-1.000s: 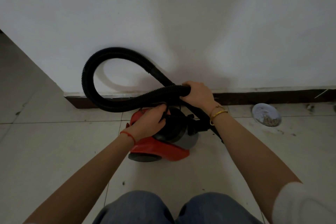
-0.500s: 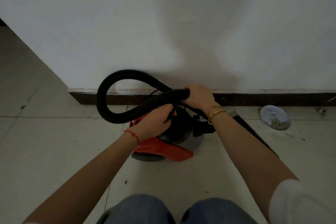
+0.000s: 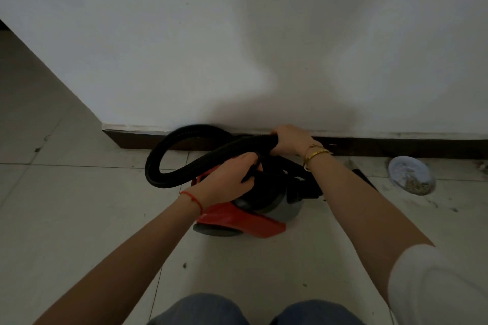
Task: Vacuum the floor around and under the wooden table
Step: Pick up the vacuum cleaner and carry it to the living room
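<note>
Currently gripping black hose (image 3: 184,161) end with right hand (image 3: 290,140), left hand (image 3: 227,179) curled around vacuum cleaner (image 3: 250,208) top handle directly beneath, floor (image 3: 79,219) below.

Red-and-grey vacuum (image 3: 245,219), black ribbed hose (image 3: 169,150), pale floor tiles (image 3: 66,219), white wall (image 3: 237,34), dark skirting (image 3: 396,146).

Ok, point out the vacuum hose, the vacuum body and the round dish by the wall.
vacuum hose (image 3: 169,150): head view, left bend of the loop.
vacuum body (image 3: 245,221): head view, red lower shell.
round dish (image 3: 401,166): head view, pale upper rim.
</note>
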Tool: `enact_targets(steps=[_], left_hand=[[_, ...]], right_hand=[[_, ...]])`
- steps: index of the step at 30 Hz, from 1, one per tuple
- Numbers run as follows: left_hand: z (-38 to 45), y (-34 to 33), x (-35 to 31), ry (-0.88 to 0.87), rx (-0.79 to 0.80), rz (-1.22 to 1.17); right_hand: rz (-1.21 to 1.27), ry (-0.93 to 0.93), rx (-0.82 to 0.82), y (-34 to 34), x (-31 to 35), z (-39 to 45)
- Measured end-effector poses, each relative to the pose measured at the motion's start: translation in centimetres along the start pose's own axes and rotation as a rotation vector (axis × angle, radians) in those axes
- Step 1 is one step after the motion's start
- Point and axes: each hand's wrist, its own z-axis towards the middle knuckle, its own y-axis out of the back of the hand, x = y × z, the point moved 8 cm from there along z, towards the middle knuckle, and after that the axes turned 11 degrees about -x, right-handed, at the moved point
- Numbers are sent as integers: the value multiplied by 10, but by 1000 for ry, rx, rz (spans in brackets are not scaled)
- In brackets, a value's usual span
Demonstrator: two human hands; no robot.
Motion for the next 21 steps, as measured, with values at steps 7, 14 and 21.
enact_targets(steps=[7, 14, 21], left_hand=[[-1, 2, 0, -44, -18, -25], [2, -3, 5, -47, -4, -46], [4, -8, 10, -33, 15, -37]], right_hand=[[-78, -14, 240, -23, -4, 17], [-118, -8, 360, -46, -13, 31], [-55, -53, 368, -65, -22, 38]])
